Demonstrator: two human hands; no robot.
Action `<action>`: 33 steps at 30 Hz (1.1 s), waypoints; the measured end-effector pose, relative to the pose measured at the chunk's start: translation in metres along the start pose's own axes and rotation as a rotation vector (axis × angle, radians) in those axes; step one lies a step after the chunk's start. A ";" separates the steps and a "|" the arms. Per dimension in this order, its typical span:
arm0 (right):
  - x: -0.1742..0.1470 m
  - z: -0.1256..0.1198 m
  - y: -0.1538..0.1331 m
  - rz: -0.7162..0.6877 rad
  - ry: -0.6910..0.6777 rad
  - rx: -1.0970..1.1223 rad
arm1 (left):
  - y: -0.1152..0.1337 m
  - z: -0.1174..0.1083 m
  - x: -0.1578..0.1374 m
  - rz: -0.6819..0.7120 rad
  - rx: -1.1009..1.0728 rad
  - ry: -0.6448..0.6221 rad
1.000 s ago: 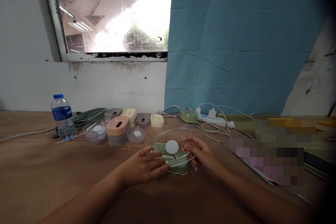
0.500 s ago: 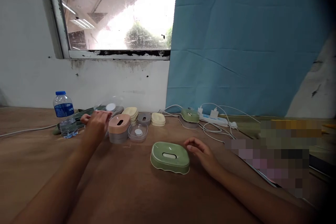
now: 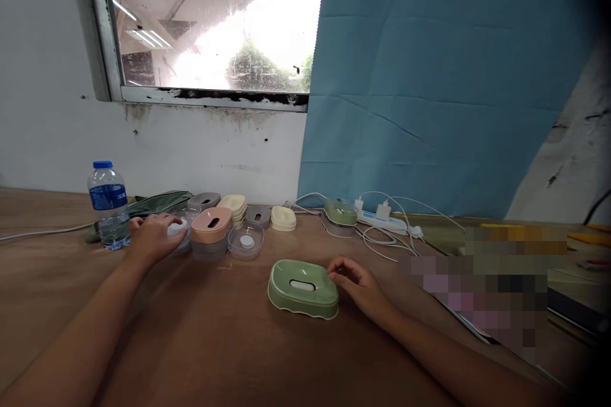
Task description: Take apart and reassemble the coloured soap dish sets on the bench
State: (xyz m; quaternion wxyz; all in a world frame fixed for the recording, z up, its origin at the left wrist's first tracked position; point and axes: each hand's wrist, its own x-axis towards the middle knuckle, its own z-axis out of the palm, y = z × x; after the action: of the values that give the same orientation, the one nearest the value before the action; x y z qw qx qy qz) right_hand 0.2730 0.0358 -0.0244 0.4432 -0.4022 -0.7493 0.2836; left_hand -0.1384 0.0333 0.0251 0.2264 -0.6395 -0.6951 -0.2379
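My left hand (image 3: 153,238) is palm down over a clear plastic dish (image 3: 189,210) with a white disc (image 3: 177,226) in it. Its fingers are at the near rim and partly hide the dish. Right of it stands a pink slotted soap dish (image 3: 212,222) on a grey base (image 3: 209,249). Another clear dish (image 3: 245,247) with a white disc sits beside that. Nearer to me lies a green soap dish (image 3: 303,296) with a slot and a wavy lower edge. The curled fingers of my right hand (image 3: 360,285) pinch its right end.
A water bottle (image 3: 109,210) stands at the left. Cream lids (image 3: 233,205), a cream dish (image 3: 283,219) and a grey dish (image 3: 258,215) line the back. A green-and-grey dish (image 3: 340,213), white cables (image 3: 382,235) and a power strip (image 3: 384,221) are at the back right.
My left hand has moved down with the clear dish, from raised in the air to table level beside the pink dish. My right hand has stayed at the green dish. The view has shifted slightly.
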 end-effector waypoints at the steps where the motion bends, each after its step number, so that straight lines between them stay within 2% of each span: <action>1: 0.000 0.000 0.000 -0.002 -0.003 -0.003 | -0.002 0.001 0.000 0.003 0.003 0.019; 4: 0.000 -0.001 0.000 -0.013 -0.015 -0.016 | -0.014 0.008 0.000 0.031 -0.003 -0.004; 8: 0.000 -0.001 -0.001 -0.030 -0.016 -0.039 | -0.029 0.016 -0.001 0.085 -0.016 -0.154; 11: 0.000 0.000 -0.001 -0.035 -0.023 -0.049 | -0.034 0.017 -0.002 0.129 -0.007 -0.209; 14: 0.001 0.000 0.000 -0.045 -0.019 -0.059 | -0.032 0.013 -0.003 0.155 -0.002 -0.193; 17: 0.002 0.000 0.001 -0.055 -0.001 -0.095 | -0.022 0.005 -0.004 0.166 0.003 -0.086; 20: 0.001 -0.002 -0.001 -0.108 -0.039 -0.122 | -0.004 -0.003 -0.004 0.180 -0.006 0.112; 22: 0.000 -0.004 -0.004 -0.169 -0.132 -0.138 | 0.012 -0.007 -0.005 0.208 -0.031 0.228; 24: -0.003 -0.005 -0.007 -0.198 -0.246 -0.181 | 0.033 -0.008 -0.007 0.283 -0.086 0.274; 26: -0.006 -0.005 -0.011 -0.176 -0.356 -0.232 | 0.056 -0.007 -0.014 0.410 -0.162 0.238; 29: -0.008 -0.005 -0.015 -0.124 -0.475 -0.274 | 0.096 -0.004 -0.029 0.663 -0.274 0.092; 31: -0.009 -0.005 -0.015 -0.122 -0.485 -0.277 | 0.122 -0.003 -0.041 0.819 -0.343 -0.023; 33: -0.008 -0.005 -0.014 -0.144 -0.456 -0.270 | 0.141 -0.003 -0.051 0.895 -0.418 -0.112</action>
State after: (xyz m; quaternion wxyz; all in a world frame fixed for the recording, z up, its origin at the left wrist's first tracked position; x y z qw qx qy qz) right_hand 0.2749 0.0225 -0.0149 0.2246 -0.3290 -0.8874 0.2319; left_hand 0.0065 0.0012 0.0019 0.1355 -0.9186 -0.3010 -0.2171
